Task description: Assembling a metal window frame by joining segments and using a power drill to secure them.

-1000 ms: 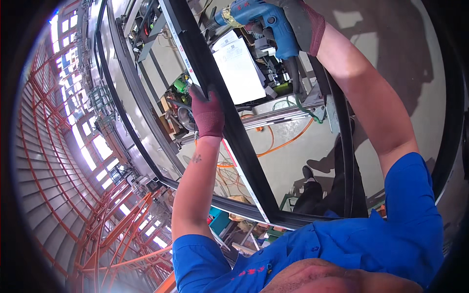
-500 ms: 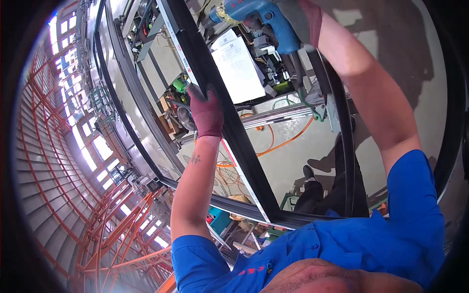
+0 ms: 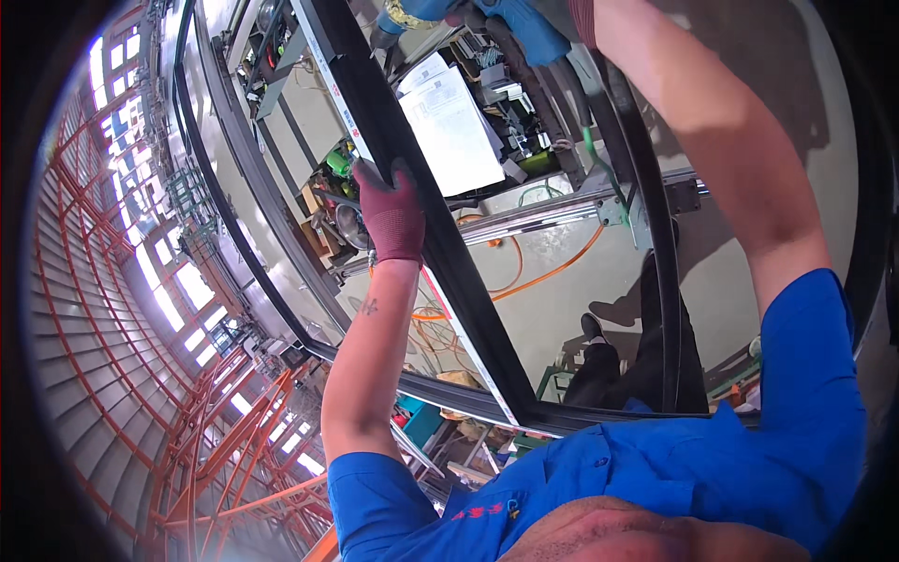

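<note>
My left hand (image 3: 390, 217), in a dark red glove with grey fingertips, is closed round the black bar (image 3: 468, 300) of a large frame. A white strip with small red marks runs along the bar's left edge. At the top edge of the view is a blue power drill (image 3: 524, 28) with yellowish tape near its nose. My right hand (image 3: 582, 21) is mostly cut off there; only its dark red glove cuff shows by the drill. The drill's nose lies just right of the bar, and whether it touches the bar cannot be seen.
White printed sheets (image 3: 449, 126) lie over a bin of dark small parts (image 3: 515, 108) beyond the bar. An orange hose (image 3: 552, 272) loops on the floor. A curved black frame side (image 3: 667, 281) stands in front of my legs. A teal box (image 3: 421, 423) sits low, below the frame.
My right hand and the drill have moved up and away, partly out of the view. My left hand stays on the bar and has barely shifted.
</note>
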{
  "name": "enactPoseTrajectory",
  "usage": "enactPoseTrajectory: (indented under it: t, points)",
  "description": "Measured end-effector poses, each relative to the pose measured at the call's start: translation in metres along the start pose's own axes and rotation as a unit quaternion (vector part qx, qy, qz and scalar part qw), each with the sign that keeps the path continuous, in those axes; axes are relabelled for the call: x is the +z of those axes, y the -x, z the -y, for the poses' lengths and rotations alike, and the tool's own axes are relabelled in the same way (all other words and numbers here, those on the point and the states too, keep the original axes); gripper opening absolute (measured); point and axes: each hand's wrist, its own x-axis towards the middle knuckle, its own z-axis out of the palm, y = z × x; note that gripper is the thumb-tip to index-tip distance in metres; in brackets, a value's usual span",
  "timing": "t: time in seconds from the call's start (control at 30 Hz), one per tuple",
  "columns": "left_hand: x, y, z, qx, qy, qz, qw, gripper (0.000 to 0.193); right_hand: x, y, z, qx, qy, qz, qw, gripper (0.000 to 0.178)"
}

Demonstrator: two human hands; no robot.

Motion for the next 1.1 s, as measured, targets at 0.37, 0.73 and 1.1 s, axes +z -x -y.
enactPoseTrajectory:
  t: [0.37,0.73,1.1]
  points:
    - [0.001,0.002,-0.011,0.001,0.007,0.011,1.0,0.076,-0.004,0.028,-0.044,-0.068,-0.093,-0.047,0.992,0.053]
    - [0.003,0.001,-0.004,0.037,-0.009,-0.014,0.999,0.067,-0.006,0.015,-0.053,-0.074,-0.12,-0.035,0.989,0.053]
    - [0.002,0.0,-0.004,0.033,-0.017,-0.01,0.999,0.067,-0.004,0.014,-0.055,-0.055,-0.136,-0.046,0.988,0.051]
